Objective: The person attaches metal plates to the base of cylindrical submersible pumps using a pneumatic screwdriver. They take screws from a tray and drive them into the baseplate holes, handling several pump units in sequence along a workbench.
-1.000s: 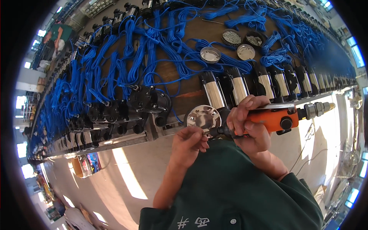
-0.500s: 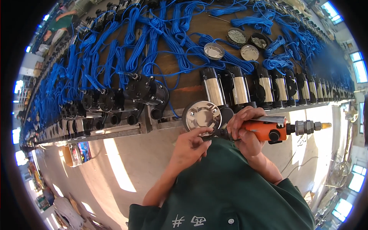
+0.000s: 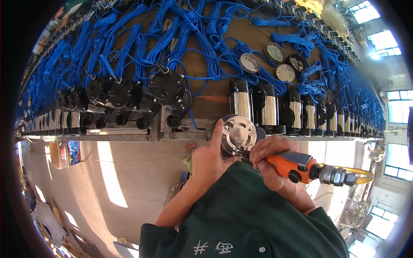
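Observation:
In front of my body is a pump (image 3: pixel 239 131), its round shiny metal end facing up toward me with screws near the rim. My left hand (image 3: pixel 205 161) grips its left side, index finger stretched along the rim and thumb low by the bottom edge. Wrapped in my right hand (image 3: pixel 270 161) is an orange air screwdriver (image 3: pixel 289 167) with a yellow hose at its back end. Its tip points left at the lower rim, near a screw; whether they touch I cannot tell.
A bench (image 3: pixel 211 105) carries bundled blue cables (image 3: pixel 204 51) and a row of metal-and-black pumps (image 3: pixel 269 105). Black pump heads (image 3: pixel 167 90) stand at the left. Round strainer caps (image 3: pixel 250 63) and a dish of small parts (image 3: pixel 274 52) lie behind. A box (image 3: pixel 64 152) sits on the floor.
My left hand has gone from pinching at the metal end's lower edge to holding its side. The screwdriver has tilted, its tip now at the lower rim. The view has shifted.

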Available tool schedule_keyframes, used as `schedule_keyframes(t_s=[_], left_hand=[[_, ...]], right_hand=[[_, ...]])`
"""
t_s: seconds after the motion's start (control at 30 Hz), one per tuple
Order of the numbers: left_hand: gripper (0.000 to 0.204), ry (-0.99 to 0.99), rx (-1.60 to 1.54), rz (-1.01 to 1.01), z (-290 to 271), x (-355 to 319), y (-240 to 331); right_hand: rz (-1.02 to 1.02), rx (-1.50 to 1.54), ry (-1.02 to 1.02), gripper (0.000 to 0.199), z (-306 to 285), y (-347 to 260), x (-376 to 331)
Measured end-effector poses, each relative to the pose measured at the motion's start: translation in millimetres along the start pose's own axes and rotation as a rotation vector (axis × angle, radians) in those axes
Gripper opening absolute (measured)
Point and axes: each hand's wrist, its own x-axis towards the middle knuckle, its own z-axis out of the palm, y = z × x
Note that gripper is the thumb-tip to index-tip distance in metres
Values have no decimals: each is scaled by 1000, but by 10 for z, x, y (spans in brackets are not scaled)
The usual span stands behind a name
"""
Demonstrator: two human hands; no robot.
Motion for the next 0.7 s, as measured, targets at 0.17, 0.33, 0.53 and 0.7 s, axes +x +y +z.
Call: schedule_keyframes(t_s=[0.17, 0.33, 0.53, 0.7], left_hand=[[94, 32, 213, -108, -20, -2, 215], [90, 181, 499, 292, 162, 232, 585], [85, 131, 516, 292, 367, 335, 677], [88, 110, 661, 171, 554, 385, 1012]], right_hand=[[145, -111, -2, 26, -47, -163, 53], [44, 93, 76, 35, -485, -339, 11], [-222, 291, 721, 37, -1981, -97, -37], [-192, 407, 1028, 31, -3382, -13, -115]])
